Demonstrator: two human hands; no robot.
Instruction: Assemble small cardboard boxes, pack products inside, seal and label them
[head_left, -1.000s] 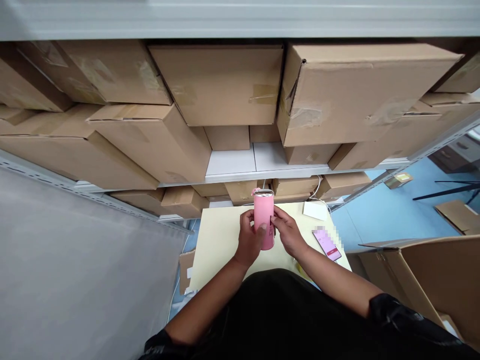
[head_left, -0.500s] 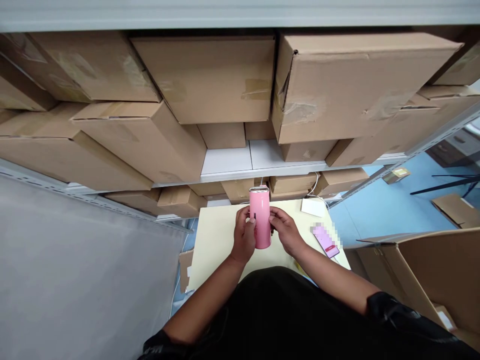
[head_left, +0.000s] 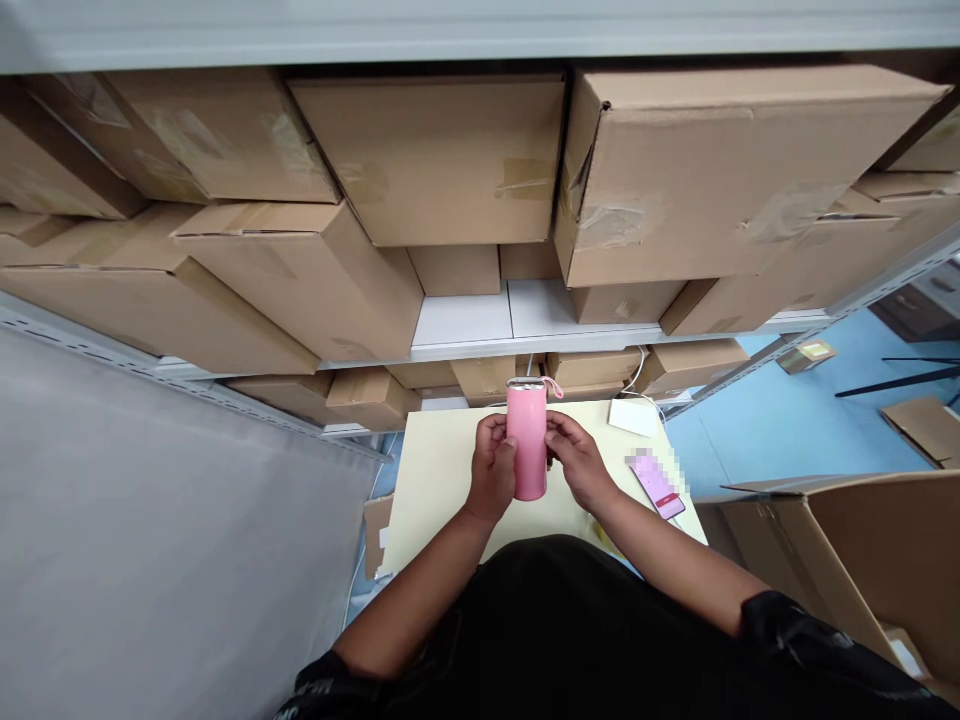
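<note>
A pink cylindrical bottle [head_left: 528,445] is held upright above the table, with a silvery top and a small pink strap loop [head_left: 553,388] sticking out at its upper right. My left hand [head_left: 493,470] grips its left side, thumb pressed to the front. On the opposite side my right hand [head_left: 579,462] has its thumb and fingers against the bottle. The bottle's back, and the fingertips behind it, are hidden.
The cream table [head_left: 439,470] bears a phone [head_left: 656,484] and a white box [head_left: 631,416] on the right. Ahead, shelves [head_left: 465,322] carry many cardboard boxes [head_left: 442,160]. An open carton [head_left: 862,550] stands at lower right; a grey wall [head_left: 165,520] borders the left.
The bottle has turned in my hands: the dark mark on its front is out of sight and the strap loop shows at the right. The whole view has shifted slightly.
</note>
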